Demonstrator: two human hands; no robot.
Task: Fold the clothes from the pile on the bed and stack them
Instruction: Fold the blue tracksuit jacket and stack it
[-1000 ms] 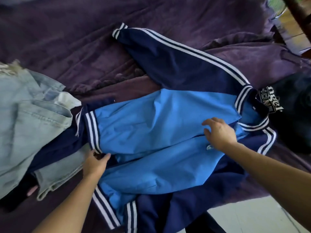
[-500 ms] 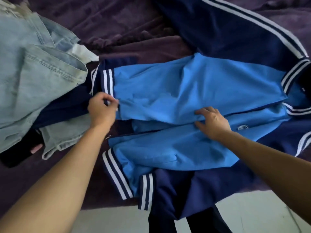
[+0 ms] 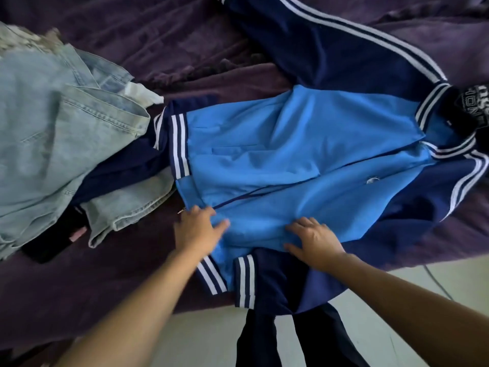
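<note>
- Looking down through the head view, you have a heap of pale jeans (image 3: 60,144) on the left. One leg hem lies just beside the jacket (image 3: 304,165), and a navy garment is caught between the denim layers.
- A black item (image 3: 53,242) with a pink bit pokes out from under the denim; you cannot tell what it is.
- At the right edge a black garment with white lettering (image 3: 473,104) touches the jacket's collar.
- The jacket is spread front-up across the purple bedspread (image 3: 158,43), hem towards the jeans and collar to the right.
- Its far sleeve (image 3: 344,49) stretches up and away. The near sleeve (image 3: 264,327) hangs over the bed edge, above the pale floor (image 3: 201,340).
- Your left hand (image 3: 197,229) lies flat, fingers spread, on the front by the bottom of the zip (image 3: 264,193).
- Your right hand (image 3: 315,241) also presses flat, fingers splayed wide, where the near front panel meets the near sleeve. Neither hand grips anything.
- The jacket front is smooth, light-blue fabric with soft creases; the sleeves are navy with white stripes along them, and the cuffs, hem and collar are ribbed and banded in white.
- The denim looks stiff and stitched, and the bedspread is plush and rumpled.
</note>
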